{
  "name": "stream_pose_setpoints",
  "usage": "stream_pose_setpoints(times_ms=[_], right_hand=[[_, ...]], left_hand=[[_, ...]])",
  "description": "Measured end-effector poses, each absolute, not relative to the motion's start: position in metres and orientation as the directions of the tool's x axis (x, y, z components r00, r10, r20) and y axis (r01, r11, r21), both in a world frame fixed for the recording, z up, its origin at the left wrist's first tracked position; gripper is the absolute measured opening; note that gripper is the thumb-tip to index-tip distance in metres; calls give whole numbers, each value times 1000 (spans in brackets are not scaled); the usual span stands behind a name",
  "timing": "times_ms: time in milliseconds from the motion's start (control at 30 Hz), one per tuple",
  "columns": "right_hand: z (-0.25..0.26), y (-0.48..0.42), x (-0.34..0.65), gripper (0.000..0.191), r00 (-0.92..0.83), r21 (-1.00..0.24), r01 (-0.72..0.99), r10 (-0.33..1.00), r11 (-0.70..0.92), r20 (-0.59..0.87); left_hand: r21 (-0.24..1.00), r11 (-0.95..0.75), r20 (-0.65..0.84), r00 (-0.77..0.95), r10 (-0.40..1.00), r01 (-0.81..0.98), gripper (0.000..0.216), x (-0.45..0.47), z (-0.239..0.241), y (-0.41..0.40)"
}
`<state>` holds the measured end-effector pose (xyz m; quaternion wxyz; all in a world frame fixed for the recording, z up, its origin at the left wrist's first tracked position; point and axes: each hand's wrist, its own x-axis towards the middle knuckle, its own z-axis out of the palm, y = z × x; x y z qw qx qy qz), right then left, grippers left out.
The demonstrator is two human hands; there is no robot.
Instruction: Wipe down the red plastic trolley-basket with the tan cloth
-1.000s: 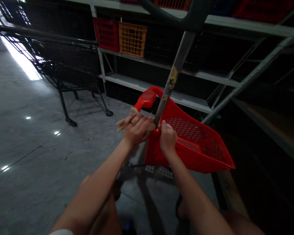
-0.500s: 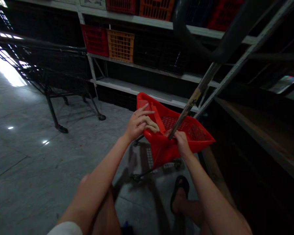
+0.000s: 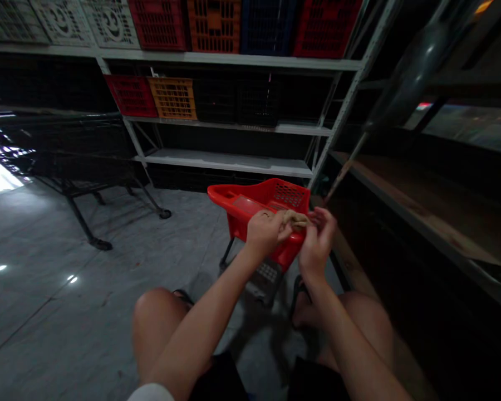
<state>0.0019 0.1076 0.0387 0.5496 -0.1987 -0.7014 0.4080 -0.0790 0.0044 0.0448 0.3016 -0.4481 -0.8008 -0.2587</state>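
A small red plastic shopping cart (image 3: 234, 209) stands on the floor in front of my knees. My left hand (image 3: 266, 231) is closed on a bunched tan cloth (image 3: 297, 219) at the cart's near rim. At the cloth's right end is my right hand (image 3: 317, 239), its thumb and fingers curled around that end. Behind my right hand a thin worn pole (image 3: 345, 170) slants up to the right, with a thick dark blurred part (image 3: 409, 78) at its top. The lower end of the pole is hidden by my hand.
Ahead, a white metal rack (image 3: 217, 161) holds coloured plastic crates (image 3: 173, 97). A dark wire shopping cart (image 3: 83, 156) stands to the left on the grey tiled floor (image 3: 45, 289). A wooden-edged shelf (image 3: 417, 209) runs along my right side.
The red cart has turned, and both hands have shifted right relative to it. My right hand has moved from the pole's lower end to the cloth. The pole now leans further right.
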Motion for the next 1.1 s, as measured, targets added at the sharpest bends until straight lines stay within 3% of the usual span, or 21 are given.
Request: stream_pose_setpoints(times_ms=[100,200,300,400,533,667,767,967,1100], right_hand=[[51,122,21,37,-441,-737,121,701,665,560],[55,140,37,46,-578,-479,379,606,792,546],[57,151,44,52,-652,-285,481,555,829,517],[58,150,41,51,-674,-210,498,528,841,516],[54,148,36,50,-679,-171,489,497,855,541],[47,164,37,52,-684,-138,453,443,881,580],[44,181,39,54,-695,-139,408,405,902,594],[41,198,41,54,-685,-204,359,406,911,605],[42,195,41,55,-668,-226,386,440,894,600]], left_hand=[[98,371,669,-337,663,923,53,-70,56,-13],[182,533,633,-513,579,826,43,-82,63,-49],[248,674,596,-658,460,696,33,-100,68,-78],[272,717,558,-712,426,642,34,-98,74,-72],[280,697,475,-726,497,660,42,-60,91,-12],[263,554,245,-610,754,790,43,-36,111,49],[331,462,119,-522,844,823,41,-54,118,60],[332,567,86,-623,778,754,40,-121,118,13],[333,695,244,-770,589,637,32,-130,108,-38]])
